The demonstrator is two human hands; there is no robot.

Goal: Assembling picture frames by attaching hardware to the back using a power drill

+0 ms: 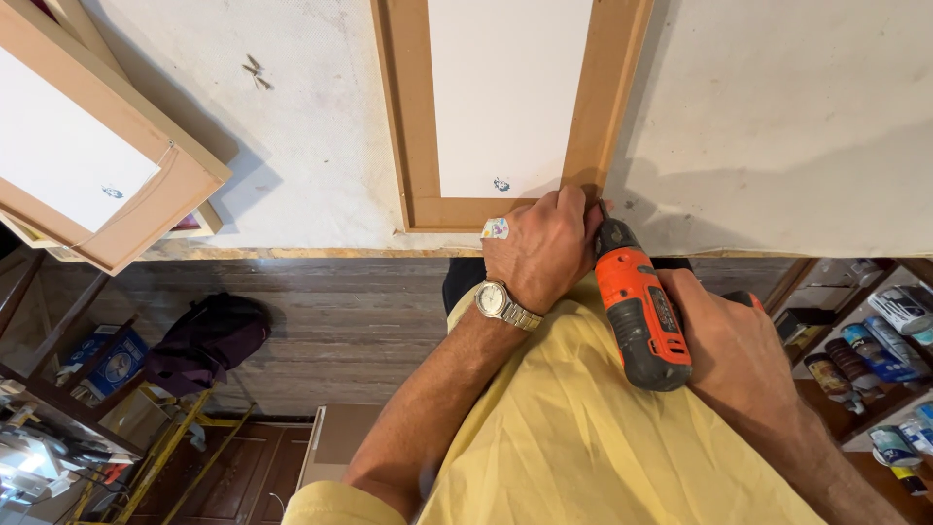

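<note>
A brown wooden frame (418,117) with a white panel (505,87) lies on the white worktop (777,126). My left hand (544,243), wearing a metal wristwatch (503,303), presses on the frame's near right corner with its fingers curled. My right hand (734,355) grips an orange and black cordless drill (637,301), whose tip touches that same corner right beside the left fingers. The bit itself is hidden behind the left hand.
A stack of similar framed panels (87,156) overhangs the worktop's left end. Two small screws (255,72) lie on the worktop. Below are a dark bag (204,340) on the floor, a yellow stand (175,447), and shelves with cans and bottles (875,350) at right.
</note>
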